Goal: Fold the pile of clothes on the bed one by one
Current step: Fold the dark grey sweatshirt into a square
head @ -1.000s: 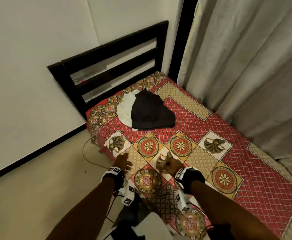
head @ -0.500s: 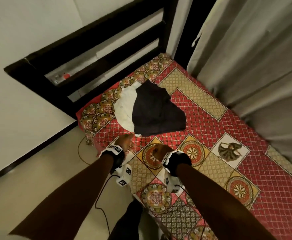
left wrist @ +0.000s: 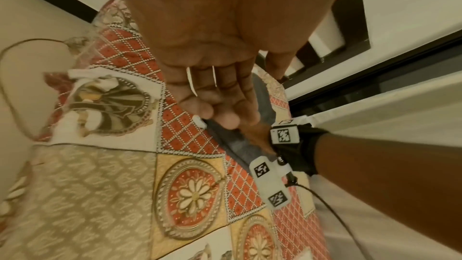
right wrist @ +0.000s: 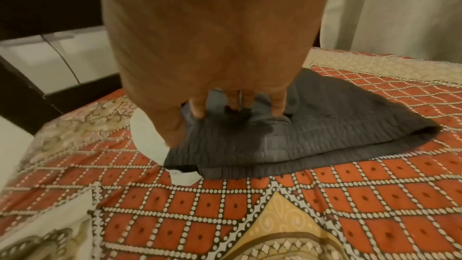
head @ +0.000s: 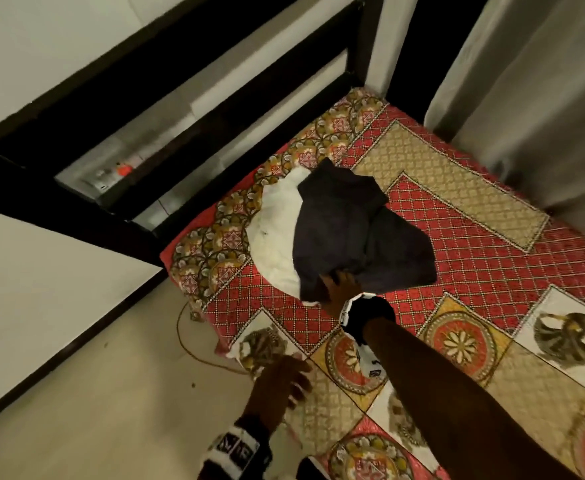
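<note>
A black garment [head: 356, 237] lies crumpled on top of a white garment [head: 277, 230] near the head of the bed [head: 478, 261]. My right hand [head: 337, 284] reaches onto the black garment's near edge. In the right wrist view the fingertips [right wrist: 200, 114] dig into the dark ribbed cloth [right wrist: 325, 126] and the thumb presses its left edge, with cloth bunched between them. A bit of the white garment [right wrist: 145, 131] shows beneath. My left hand [head: 284, 375] hovers over the bed's near-left corner with its fingers [left wrist: 225, 118] relaxed and holding nothing.
A dark wooden headboard [head: 180, 109] stands behind the pile, against the white wall. Grey curtains [head: 533, 98] hang along the bed's far side. A thin cord [head: 187, 341] loops on the beige floor [head: 93, 393] beside the bed.
I have leaned toward the head of the bed. My right hand moved forward from the patterned sheet onto the black garment. My left hand dropped back toward the bed's corner.
</note>
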